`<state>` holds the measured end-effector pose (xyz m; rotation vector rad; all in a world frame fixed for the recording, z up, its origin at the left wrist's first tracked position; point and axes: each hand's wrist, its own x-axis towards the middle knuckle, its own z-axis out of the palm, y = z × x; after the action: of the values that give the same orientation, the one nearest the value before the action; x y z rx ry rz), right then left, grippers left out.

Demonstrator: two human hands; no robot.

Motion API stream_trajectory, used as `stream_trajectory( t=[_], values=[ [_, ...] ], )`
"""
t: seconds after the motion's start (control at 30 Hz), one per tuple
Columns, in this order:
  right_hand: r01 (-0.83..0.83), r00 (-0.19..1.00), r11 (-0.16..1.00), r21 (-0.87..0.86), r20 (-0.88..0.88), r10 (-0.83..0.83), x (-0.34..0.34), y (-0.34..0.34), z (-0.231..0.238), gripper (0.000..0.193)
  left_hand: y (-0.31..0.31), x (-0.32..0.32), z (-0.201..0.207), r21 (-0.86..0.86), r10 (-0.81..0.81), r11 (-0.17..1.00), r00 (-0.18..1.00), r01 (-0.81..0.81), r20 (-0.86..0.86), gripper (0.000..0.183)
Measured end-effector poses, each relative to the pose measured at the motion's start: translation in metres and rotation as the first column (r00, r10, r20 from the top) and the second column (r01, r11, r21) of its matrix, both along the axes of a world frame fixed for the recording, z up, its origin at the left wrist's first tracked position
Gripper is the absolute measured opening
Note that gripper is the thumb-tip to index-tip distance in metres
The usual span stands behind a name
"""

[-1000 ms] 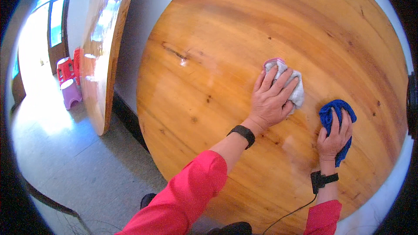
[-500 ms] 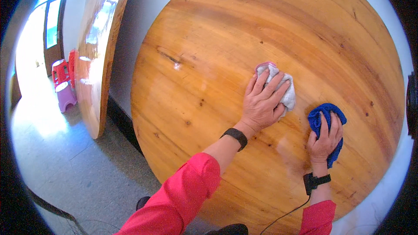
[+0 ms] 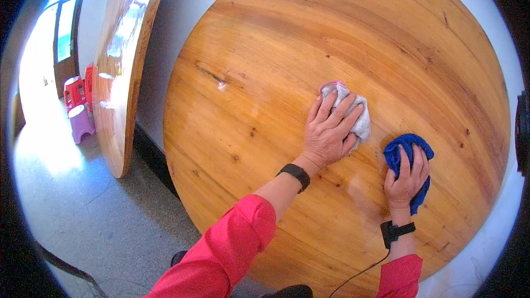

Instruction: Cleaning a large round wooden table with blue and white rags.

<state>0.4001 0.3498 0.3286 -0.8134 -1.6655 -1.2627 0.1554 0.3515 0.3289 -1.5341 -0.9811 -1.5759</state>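
My left hand presses a white cloth with a pink edge against a large round wooden tabletop. Its fingers lie spread over the cloth, with the thumb along the near side. To the right and a little nearer me, my right hand grips a dark blue cloth, its fingers curved over the bunched fabric. Both cloths touch the wood, a short gap apart. The palms hide part of each cloth.
A second wooden tabletop stands on edge at the left. Beyond it are red stools and a purple stool near a bright doorway. A thin cable runs from the black band on my right wrist.
The whole view has shifted slightly. Against the wood, my right hand and the blue cloth have slid a little left; my left hand and the white cloth have barely moved.
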Motion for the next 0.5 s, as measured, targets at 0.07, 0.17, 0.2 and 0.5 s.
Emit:
stream_trajectory(
  t=[0.07, 0.17, 0.2, 0.5],
  values=[
    [-0.005, 1.000, 1.000, 0.002, 0.001, 0.005, 0.0000, -0.0004, -0.0003, 0.040, -0.0004, -0.0004, 0.0003, 0.006, -0.001, 1.000, 1.000, 0.001, -0.002, 0.052],
    [-0.009, 1.000, 1.000, -0.002, 0.000, 0.009, -0.0012, -0.0010, -0.0020, 0.040, -0.0003, -0.0011, 0.0000, 0.005, -0.003, 1.000, 1.000, 0.003, -0.006, 0.053],
    [-0.008, 1.000, 1.000, -0.008, -0.001, 0.008, -0.0020, -0.0015, -0.0025, 0.040, 0.0000, -0.0015, -0.0002, 0.007, -0.003, 1.000, 1.000, 0.004, -0.007, 0.053],
    [-0.039, 0.999, 0.999, -0.015, 0.027, 0.039, -0.0093, -0.0067, -0.0073, 0.043, 0.0002, -0.0034, -0.0006, 0.002, -0.017, 1.000, 1.000, 0.017, -0.002, 0.054]
  ],
)
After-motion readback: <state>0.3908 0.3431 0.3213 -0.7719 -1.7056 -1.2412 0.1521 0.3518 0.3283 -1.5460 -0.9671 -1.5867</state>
